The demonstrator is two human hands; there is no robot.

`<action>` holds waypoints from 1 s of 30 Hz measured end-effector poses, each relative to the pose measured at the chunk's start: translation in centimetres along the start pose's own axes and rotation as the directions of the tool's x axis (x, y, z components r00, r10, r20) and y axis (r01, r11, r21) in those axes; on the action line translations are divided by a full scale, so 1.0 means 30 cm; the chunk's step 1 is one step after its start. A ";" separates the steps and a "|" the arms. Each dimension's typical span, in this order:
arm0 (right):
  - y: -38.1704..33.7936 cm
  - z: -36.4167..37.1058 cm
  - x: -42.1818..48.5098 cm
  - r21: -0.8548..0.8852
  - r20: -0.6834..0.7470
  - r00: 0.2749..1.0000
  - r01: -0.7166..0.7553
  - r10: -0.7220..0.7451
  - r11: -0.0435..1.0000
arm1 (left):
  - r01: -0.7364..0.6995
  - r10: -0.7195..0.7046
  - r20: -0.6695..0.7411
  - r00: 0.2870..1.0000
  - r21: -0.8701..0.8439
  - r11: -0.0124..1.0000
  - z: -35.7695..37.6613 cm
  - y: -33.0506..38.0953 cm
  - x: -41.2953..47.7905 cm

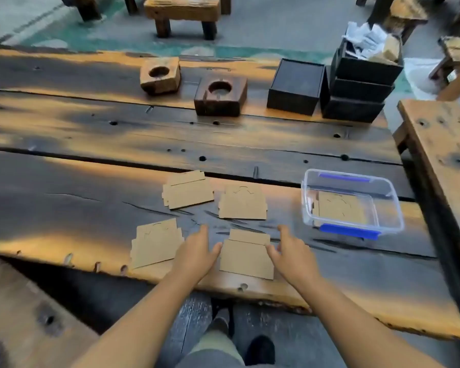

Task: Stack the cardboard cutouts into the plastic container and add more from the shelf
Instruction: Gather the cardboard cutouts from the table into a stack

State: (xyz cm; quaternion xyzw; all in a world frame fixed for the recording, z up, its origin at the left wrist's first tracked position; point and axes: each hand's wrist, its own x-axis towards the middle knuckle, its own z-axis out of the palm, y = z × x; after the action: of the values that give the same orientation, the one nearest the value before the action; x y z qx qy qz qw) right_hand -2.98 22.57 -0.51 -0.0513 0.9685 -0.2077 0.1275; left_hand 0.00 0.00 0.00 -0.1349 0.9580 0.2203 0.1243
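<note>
Cardboard cutouts lie in four small piles on the wooden table (91, 181), and both hands frame the nearest pile.

The nearest pile (246, 257) sits between the left hand (197, 252) and the right hand (290, 253); the fingers of both are spread apart and flat, the fingertips touching or almost touching its side edges, gripping nothing. Just to the left lies a second pile (156, 243), partly under the left hand's edge. Further from the person lie two more piles, one at the left (187, 192) and one at the right (242, 201). To the right stands the clear plastic container (391, 208) with blue clips, and one cutout (340, 207) lies flat on its bottom. At the far edge of the table are two wooden blocks (221, 95) with round holes and some black boxes (295, 87).
</note>
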 end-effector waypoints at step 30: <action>-0.007 0.095 0.642 0.315 0.266 0.852 -0.520 0.451 0.794 | 0.394 -0.325 0.256 0.910 -0.299 0.869 0.095 -0.026 0.631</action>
State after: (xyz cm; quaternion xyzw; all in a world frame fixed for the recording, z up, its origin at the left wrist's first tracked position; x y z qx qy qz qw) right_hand -20.73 18.33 -7.29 0.2069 0.8754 -0.3437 0.2698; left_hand -16.90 -3.22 -8.43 -0.3087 0.8452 0.3693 0.2323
